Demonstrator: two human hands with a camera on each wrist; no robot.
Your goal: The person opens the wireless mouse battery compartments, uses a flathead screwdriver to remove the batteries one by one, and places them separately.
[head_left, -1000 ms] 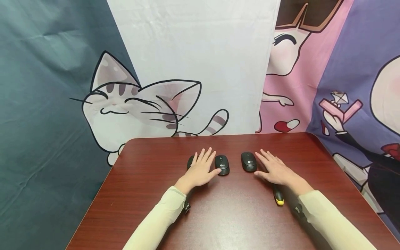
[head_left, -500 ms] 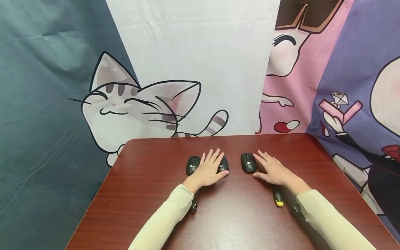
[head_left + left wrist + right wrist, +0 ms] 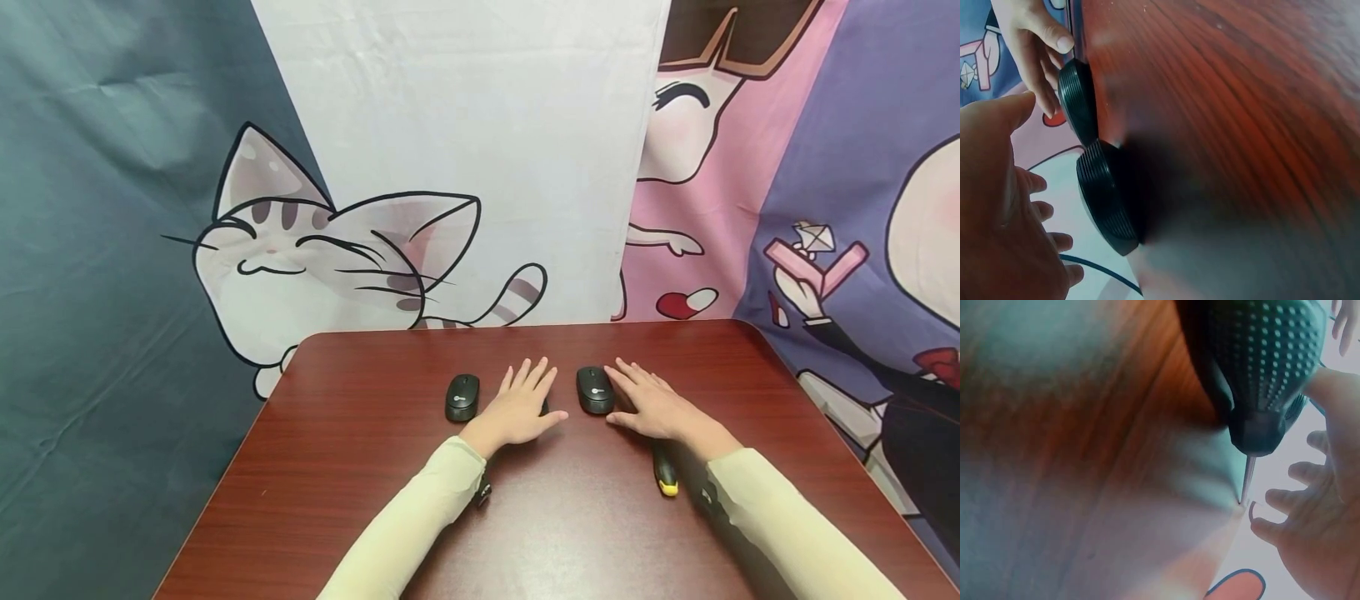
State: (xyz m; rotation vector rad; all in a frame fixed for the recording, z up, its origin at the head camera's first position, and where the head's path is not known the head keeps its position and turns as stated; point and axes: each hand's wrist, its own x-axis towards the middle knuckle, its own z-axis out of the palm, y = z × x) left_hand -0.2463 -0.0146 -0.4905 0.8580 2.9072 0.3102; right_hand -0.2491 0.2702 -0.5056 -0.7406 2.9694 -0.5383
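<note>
A printed cloth backdrop [image 3: 480,100] with a cartoon cat on it stands behind a reddish-brown bench [image 3: 300,467]. Toward 11 o'clock from the bench's centre, the left mouse [image 3: 462,397], black, sits in full view; a second ago the left hand [image 3: 516,412] was over it. That hand has since slid toward 3 o'clock and now covers most of the middle mouse [image 3: 1105,194]. Its fingers are spread and nothing is pinched; the left wrist view shows a gap between palm and mouse, so it seems to hover.

Next comes the right mouse [image 3: 596,392], near 1 o'clock from the bench's centre and just beside the fingers of the right hand [image 3: 651,408], at that hand's 10 o'clock; whether they touch, I cannot tell. The right hand has barely moved, its fingers also spread, gripping nothing. At its 6 o'clock lies the screwdriver [image 3: 664,475], black with a yellow end, its metal shaft seen in the right wrist view.

None of these things has visibly shifted, so the change appears to be only in the left hand's place, with no pick-up begun. Counted: three mice, one screwdriver, two hands.
</note>
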